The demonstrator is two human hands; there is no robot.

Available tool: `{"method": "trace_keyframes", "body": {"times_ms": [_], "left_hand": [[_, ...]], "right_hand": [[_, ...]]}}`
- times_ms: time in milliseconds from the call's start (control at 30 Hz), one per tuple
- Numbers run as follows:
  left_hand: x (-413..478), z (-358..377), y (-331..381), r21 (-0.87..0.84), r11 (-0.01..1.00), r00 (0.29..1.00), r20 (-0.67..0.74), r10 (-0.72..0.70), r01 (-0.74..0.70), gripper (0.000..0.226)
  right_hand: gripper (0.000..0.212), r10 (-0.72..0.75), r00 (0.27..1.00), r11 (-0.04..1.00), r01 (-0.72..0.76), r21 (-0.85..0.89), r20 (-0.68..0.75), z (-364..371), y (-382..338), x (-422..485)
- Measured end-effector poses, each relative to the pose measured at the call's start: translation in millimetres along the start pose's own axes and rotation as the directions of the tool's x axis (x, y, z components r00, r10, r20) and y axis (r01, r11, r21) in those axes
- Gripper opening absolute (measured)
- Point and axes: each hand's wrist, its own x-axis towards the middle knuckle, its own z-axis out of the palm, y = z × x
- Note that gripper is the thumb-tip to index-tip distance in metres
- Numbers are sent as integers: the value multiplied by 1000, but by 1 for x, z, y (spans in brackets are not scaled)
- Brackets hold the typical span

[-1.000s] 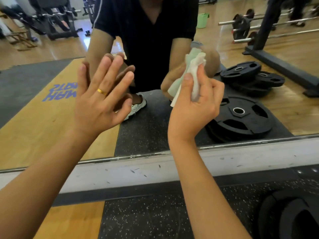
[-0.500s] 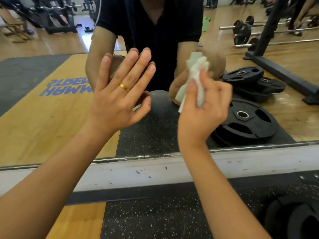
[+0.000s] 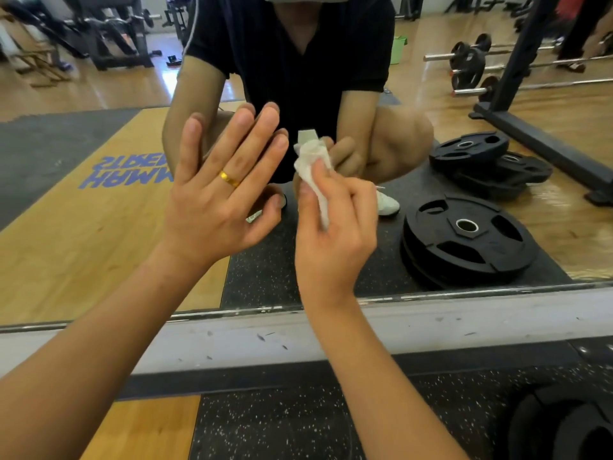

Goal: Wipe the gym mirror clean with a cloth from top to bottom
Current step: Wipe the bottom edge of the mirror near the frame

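Note:
The gym mirror [image 3: 83, 227] fills the upper part of the head view, down to a metal bottom edge near the floor. My left hand [image 3: 219, 194], wearing a gold ring, lies flat against the glass with straight, spread fingers. Just right of it, my right hand [image 3: 335, 224] grips a crumpled white cloth [image 3: 313, 164] and holds its bunched top against the low part of the mirror. My crouching reflection in a dark shirt shows behind both hands.
A white scuffed base strip [image 3: 464, 327] runs under the mirror. Black weight plates [image 3: 570, 426] lie on the speckled rubber floor at bottom right, and their reflection [image 3: 464, 240] appears in the glass. Barbells and a rack frame are reflected at upper right.
Both hands have shifted right along the glass. The cloth hand has drawn closer to the flat left hand, and the view has tilted up slightly.

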Motion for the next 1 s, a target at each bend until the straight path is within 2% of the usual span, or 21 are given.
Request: {"method": "trace_keyframes", "body": {"times_ms": [33,100,200,267,433,533,600,667,733,833,900,1000], "left_hand": [[0,0,-1,-3,1000,1000,0,0,0,67],[0,-1,-1,-5,1000,1000,3,-4,4,67],[1,-4,0,-16,1000,1000,12,-6,6,65],[2,-5,1,-30,1000,1000,21,-1,2,64],[3,-3,1,-37,999,1000,20,-1,2,64],[2,-6,1,-98,995,1000,15,-13,14,57],[6,-8,4,-172,984,998,9,-55,55,46],[11,-13,18,-237,959,987,10,-159,157,36],[13,-18,46,-246,906,935,-1,-355,344,30],[6,-23,92,-275,748,774,-19,-633,604,27],[4,-24,109,-310,668,701,-7,-713,676,26],[11,-21,118,-337,625,665,6,-747,704,28]], "right_hand": [[22,-32,999,999,32,-10,14,-2,2,2],[22,-35,998,999,34,-42,-45,-12,11,18],[19,73,974,996,-84,-43,-217,-22,21,45],[20,121,964,991,-131,-28,-238,-15,16,41],[26,7,999,1000,-6,30,-51,-3,8,-3],[25,17,999,999,-15,52,-31,-5,12,1],[26,41,999,997,-39,69,-16,-8,9,3],[29,40,999,997,-42,69,29,-12,8,5],[33,17,995,998,-23,62,95,-20,10,8],[41,-31,972,998,19,56,233,-33,14,9],[45,-74,942,997,57,60,329,-43,17,10],[45,-103,883,993,69,91,458,-64,26,20]]}}
